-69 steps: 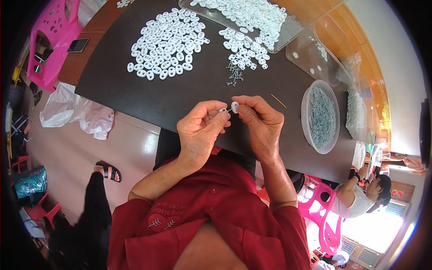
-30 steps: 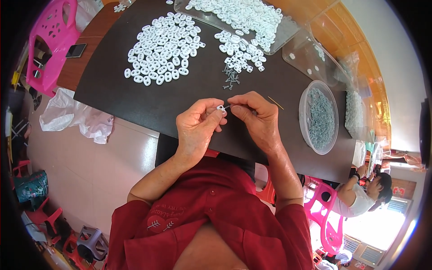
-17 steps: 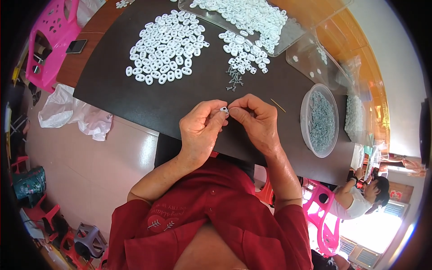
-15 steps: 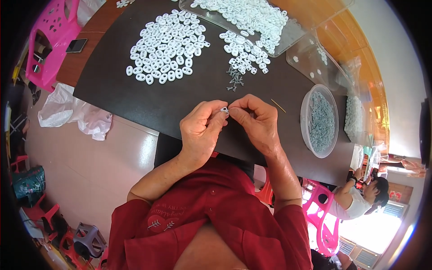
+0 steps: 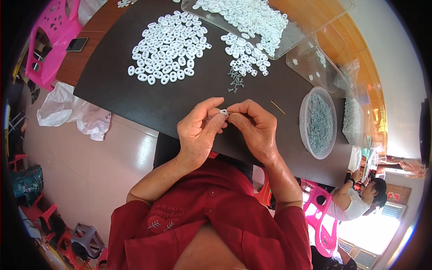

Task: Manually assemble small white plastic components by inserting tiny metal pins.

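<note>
Above the table's near edge, my left hand [image 5: 198, 130] pinches a small white plastic piece [image 5: 223, 111] with a hole in it, its index finger raised. My right hand [image 5: 255, 128] has its thumb and index finger pressed together right beside the piece. Whatever lies between those right fingertips is too small to name. Beyond my hands lie a little pile of grey screws [image 5: 236, 81] and a heap of small white pieces [image 5: 245, 58]. To the left spreads a large group of white oval two-hole pieces [image 5: 166, 49].
On the right stands a round clear tub [image 5: 302, 123] of screws, with a thin yellowish stick [image 5: 278, 107] nearer my hand. A clear tray [image 5: 294, 38] heaped with white pieces is at the back. A phone [image 5: 76, 45] lies far left. Another person [image 5: 360, 198] sits at the right.
My left index finger has lifted off the white piece, which looks turned. My right thumb and index finger have shifted slightly at its side.
</note>
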### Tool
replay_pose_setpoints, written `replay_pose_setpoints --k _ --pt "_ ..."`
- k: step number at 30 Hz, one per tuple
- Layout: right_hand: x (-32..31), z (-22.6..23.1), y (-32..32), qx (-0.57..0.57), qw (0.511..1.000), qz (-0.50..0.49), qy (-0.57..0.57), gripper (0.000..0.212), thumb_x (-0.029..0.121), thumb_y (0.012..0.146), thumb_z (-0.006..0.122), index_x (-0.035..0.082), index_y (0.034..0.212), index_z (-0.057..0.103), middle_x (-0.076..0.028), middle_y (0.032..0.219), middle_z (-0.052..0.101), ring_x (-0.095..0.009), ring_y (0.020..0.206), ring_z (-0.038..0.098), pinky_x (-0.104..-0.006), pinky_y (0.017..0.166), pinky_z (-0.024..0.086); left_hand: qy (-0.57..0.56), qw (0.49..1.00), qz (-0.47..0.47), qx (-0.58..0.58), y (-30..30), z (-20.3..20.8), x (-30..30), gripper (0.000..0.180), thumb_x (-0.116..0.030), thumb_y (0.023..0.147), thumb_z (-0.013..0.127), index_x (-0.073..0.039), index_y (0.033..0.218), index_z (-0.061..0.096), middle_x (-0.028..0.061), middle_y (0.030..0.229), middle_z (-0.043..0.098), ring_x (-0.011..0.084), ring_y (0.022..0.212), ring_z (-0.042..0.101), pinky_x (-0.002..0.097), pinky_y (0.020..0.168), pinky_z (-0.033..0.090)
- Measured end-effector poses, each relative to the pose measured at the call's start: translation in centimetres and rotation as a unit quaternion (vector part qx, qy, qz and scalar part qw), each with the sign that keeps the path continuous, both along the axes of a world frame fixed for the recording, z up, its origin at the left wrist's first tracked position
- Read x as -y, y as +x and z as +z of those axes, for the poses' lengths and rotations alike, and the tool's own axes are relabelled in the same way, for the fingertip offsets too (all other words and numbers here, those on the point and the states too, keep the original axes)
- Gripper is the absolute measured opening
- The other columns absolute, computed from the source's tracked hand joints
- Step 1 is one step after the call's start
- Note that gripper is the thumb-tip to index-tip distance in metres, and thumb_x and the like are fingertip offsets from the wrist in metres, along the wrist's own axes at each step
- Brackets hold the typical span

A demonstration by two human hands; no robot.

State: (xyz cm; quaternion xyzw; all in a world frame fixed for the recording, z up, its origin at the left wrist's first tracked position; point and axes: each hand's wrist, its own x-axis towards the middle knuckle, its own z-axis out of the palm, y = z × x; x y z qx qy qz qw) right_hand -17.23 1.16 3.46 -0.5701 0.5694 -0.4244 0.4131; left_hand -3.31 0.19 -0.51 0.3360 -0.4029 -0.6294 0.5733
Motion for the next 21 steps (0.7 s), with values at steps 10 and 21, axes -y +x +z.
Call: replay_pose_setpoints --k 10,21 --pt "-0.9 1.8 0.7 -0.01 0.999 -0.022 -0.027 0.014 -0.003 0.083 0.062 -0.004 0.097 0.061 -0.004 0.085 0.062 -0.009 0.08 0.057 -0.0212 0.072 0.046 -0.3 0.918 0.127 0.226 0.8 0.0 0.7 0.017 0.007 0.081 0.062 0.004 0.098 0.059 0.0121 0.086 0.064 0.0178 0.071 0.061 0.0253 0.062 0.05" --pt "-0.4 1.0 0.4 -0.145 0.945 0.037 -0.291 0.012 -0.007 0.074 0.067 -0.004 0.084 0.061 -0.009 0.074 0.06 -0.017 0.063 0.054 -0.0268 0.056 0.042 -0.406 0.869 0.157 0.237 0.8 0.6 0.8 0.023 0.014 0.072 0.066 0.005 0.092 0.058 0.0173 0.085 0.064 0.0273 0.069 0.064 0.031 0.058 0.052"
